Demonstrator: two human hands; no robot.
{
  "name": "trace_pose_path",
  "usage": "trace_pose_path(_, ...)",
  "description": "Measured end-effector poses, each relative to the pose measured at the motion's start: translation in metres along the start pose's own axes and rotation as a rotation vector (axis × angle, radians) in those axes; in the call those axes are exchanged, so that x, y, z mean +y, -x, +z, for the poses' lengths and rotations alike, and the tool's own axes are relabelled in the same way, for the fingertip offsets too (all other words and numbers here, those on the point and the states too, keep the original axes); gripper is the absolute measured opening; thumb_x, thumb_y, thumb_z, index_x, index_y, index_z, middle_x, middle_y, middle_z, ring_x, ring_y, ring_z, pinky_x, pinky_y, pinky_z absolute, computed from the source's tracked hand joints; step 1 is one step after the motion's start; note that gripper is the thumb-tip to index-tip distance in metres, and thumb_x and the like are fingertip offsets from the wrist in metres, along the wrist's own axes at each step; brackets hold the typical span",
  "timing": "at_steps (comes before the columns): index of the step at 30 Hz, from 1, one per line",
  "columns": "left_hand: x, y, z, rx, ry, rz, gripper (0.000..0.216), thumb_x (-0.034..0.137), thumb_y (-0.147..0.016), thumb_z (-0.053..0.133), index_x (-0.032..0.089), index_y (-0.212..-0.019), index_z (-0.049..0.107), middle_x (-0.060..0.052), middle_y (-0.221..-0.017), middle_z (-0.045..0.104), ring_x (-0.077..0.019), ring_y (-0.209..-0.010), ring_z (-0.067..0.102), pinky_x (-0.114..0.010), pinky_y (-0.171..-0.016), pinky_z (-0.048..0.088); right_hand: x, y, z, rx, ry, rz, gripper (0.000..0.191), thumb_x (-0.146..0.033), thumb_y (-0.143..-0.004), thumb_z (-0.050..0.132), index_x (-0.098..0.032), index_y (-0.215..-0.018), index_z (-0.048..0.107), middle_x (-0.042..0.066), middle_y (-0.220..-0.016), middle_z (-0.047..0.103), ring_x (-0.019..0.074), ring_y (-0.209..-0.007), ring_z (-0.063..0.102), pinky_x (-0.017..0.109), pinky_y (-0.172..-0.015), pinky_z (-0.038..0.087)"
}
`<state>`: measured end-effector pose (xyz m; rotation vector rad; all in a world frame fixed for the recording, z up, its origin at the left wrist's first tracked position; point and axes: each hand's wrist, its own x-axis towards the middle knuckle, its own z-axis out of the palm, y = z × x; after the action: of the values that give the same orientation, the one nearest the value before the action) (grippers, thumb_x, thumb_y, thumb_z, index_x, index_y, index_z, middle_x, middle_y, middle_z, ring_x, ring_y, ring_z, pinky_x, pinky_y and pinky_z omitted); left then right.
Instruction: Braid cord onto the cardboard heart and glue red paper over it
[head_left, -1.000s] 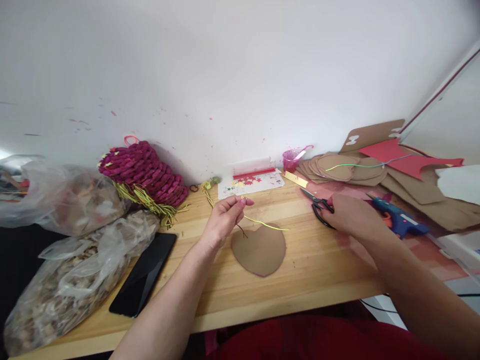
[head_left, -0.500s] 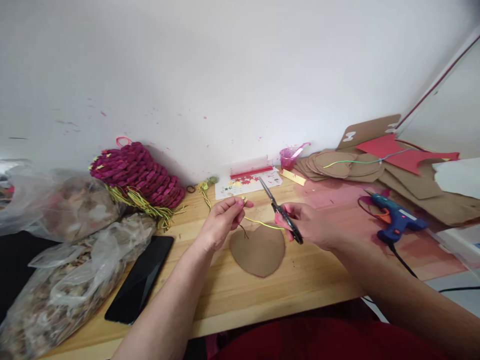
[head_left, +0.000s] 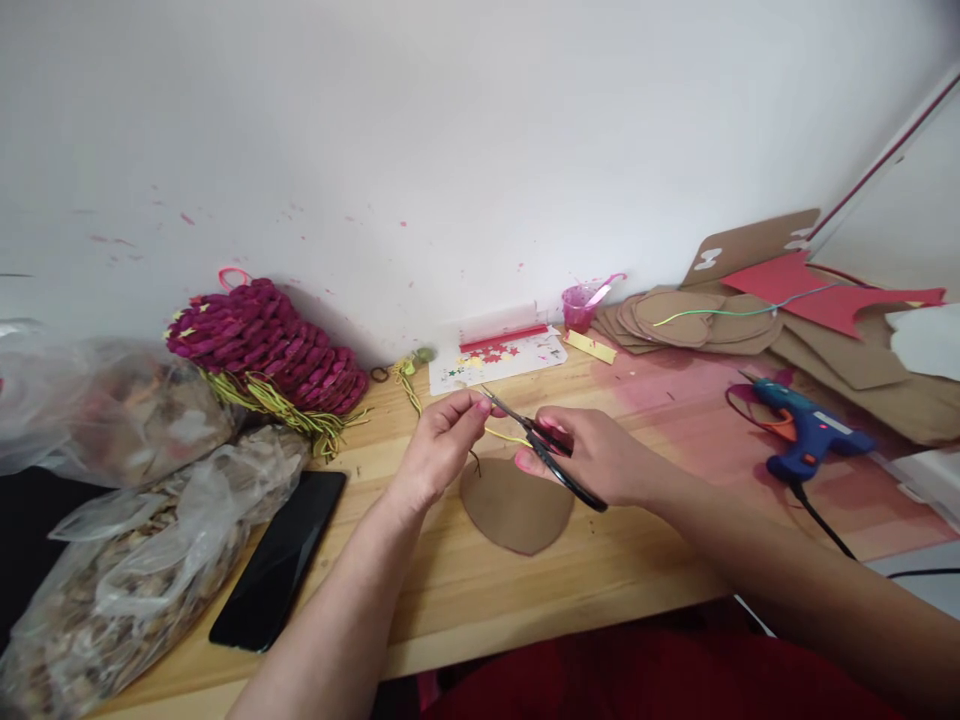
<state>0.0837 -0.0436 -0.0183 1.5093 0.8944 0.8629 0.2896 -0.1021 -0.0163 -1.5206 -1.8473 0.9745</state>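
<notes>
My left hand pinches one end of a thin yellow-green cord just above the wooden table. My right hand grips black scissors, their blades pointing left and reaching the cord close to my left fingertips. Below both hands a brown heart-shaped cardboard piece lies flat on the table. A short dark thread hangs from my left fingers.
A black phone lies left of the heart. Clear bags of dried material and a magenta woven pile sit at the left. A blue glue gun, stacked brown and red cardboard shapes, a star sticker sheet and a pink cup lie behind.
My right hand picked up the scissors from the table's right side and carried them left to the cord. My left hand kept its pinch on the cord.
</notes>
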Motion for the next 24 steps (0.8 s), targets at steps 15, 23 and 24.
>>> trace_pose_path(15,-0.004,0.002,0.006,0.013,-0.026,-0.039,0.031,0.044,-0.091,0.059,0.015,-0.088,0.069,0.006,-0.055,0.032,-0.0088,-0.052,0.025,-0.024,-0.049,0.017,0.013,-0.001,0.008,0.043,-0.003,-0.033,0.035,-0.047,-0.081,0.07,-0.022,-0.069,0.049,-0.005,-0.062,0.052,0.0119,-0.058,0.043,0.026,-0.051,0.026)
trace_pose_path(23,-0.003,0.002,0.007,0.009,0.005,-0.049,0.03,0.043,-0.09,0.06,0.014,-0.085,0.069,0.007,-0.054,0.031,-0.0083,-0.051,0.024,-0.024,-0.049,0.016,0.011,0.0,0.008,0.018,-0.011,-0.036,0.041,-0.052,-0.083,0.067,-0.021,-0.065,0.046,-0.006,-0.058,0.044,0.011,-0.057,0.038,0.025,-0.051,0.026)
trace_pose_path(24,-0.003,0.002,0.007,0.006,0.012,-0.051,0.031,0.043,-0.09,0.061,0.014,-0.085,0.069,0.007,-0.054,0.031,-0.0083,-0.051,0.024,-0.024,-0.049,0.016,0.011,0.0,0.007,0.014,-0.007,-0.033,0.042,-0.052,-0.084,0.067,-0.021,-0.064,0.047,-0.006,-0.058,0.044,0.0111,-0.057,0.038,0.025,-0.051,0.026)
